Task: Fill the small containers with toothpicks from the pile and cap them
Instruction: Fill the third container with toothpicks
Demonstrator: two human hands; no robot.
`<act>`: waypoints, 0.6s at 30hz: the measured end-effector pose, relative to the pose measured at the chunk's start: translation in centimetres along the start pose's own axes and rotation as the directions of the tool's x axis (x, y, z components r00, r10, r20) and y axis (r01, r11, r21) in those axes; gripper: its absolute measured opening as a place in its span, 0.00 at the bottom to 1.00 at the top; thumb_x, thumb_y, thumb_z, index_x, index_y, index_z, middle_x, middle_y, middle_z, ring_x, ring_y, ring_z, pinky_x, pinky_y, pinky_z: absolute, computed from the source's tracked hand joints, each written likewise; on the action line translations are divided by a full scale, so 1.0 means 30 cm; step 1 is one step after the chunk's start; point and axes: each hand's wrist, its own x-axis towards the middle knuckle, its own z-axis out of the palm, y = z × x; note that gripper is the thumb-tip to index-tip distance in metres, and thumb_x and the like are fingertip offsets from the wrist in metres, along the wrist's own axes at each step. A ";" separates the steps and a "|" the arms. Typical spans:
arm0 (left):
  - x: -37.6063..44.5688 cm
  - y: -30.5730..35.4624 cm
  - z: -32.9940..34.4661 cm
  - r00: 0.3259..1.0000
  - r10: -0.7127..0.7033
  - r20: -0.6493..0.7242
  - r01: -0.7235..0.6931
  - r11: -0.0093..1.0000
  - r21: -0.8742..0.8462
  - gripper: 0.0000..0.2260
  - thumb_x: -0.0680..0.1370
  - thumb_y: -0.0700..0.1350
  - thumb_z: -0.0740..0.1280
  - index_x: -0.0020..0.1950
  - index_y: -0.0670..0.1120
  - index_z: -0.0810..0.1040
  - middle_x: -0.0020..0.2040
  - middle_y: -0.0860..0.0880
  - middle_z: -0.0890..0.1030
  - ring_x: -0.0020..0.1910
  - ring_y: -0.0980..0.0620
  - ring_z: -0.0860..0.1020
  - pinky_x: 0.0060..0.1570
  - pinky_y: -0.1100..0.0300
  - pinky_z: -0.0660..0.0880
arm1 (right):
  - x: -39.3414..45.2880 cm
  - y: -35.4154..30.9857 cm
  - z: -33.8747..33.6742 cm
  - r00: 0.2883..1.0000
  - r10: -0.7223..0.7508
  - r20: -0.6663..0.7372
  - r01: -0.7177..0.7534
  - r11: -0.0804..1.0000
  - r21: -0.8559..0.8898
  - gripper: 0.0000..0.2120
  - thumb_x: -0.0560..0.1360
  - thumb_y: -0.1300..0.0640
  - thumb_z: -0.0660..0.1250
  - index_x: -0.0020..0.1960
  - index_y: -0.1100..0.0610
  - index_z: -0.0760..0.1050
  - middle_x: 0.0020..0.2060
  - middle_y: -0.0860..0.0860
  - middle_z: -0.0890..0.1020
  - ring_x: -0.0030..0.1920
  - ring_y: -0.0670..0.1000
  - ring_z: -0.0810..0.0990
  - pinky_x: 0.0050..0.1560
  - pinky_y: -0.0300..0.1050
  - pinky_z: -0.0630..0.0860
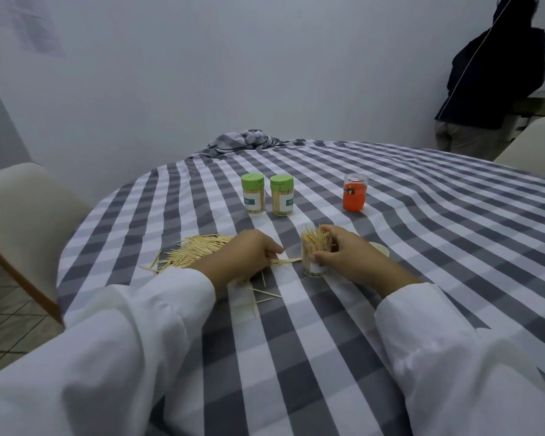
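**Toothpicks go from pile to tub at a checked table**

A round table under a grey-and-white checked cloth [343, 325] stands against a plain pale wall, a cream chair [22, 221] to my left and another at the far right edge. Seen from my head camera, my right hand [346, 258] wraps around a small clear container [316, 258] standing upright on the cloth, thumb on the near side and fingers curled round the far side; toothpicks bristle out of its open top. My left hand [244, 256] rests on the cloth just left of it, fingers curled and pinching a small bundle of toothpicks [285, 261] whose tips point at the container's side. Whether the tips touch it I cannot tell. The main pile of toothpicks [195, 251] lies fanned out on the cloth beyond my left wrist, with a few strays near my left cuff. A pale round cap [382, 248] peeks out just behind my right hand. Farther back, two filled containers with green caps [253, 180] stand side by side, and well to their right stands an orange jar [354, 196] with a clear lid. A person in a dark jacket [494, 80] stands at the far right wall.
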 end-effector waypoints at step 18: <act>-0.052 -0.065 0.009 0.986 0.133 0.102 -0.160 0.930 0.331 0.18 0.80 0.39 0.60 0.69 0.50 0.72 0.57 0.47 0.78 0.54 0.48 0.77 0.55 0.59 0.75 | -0.004 -0.007 0.012 1.000 0.014 -0.015 -0.014 1.000 -0.023 0.32 0.76 0.53 0.67 0.75 0.50 0.55 0.69 0.50 0.69 0.65 0.51 0.72 0.63 0.46 0.71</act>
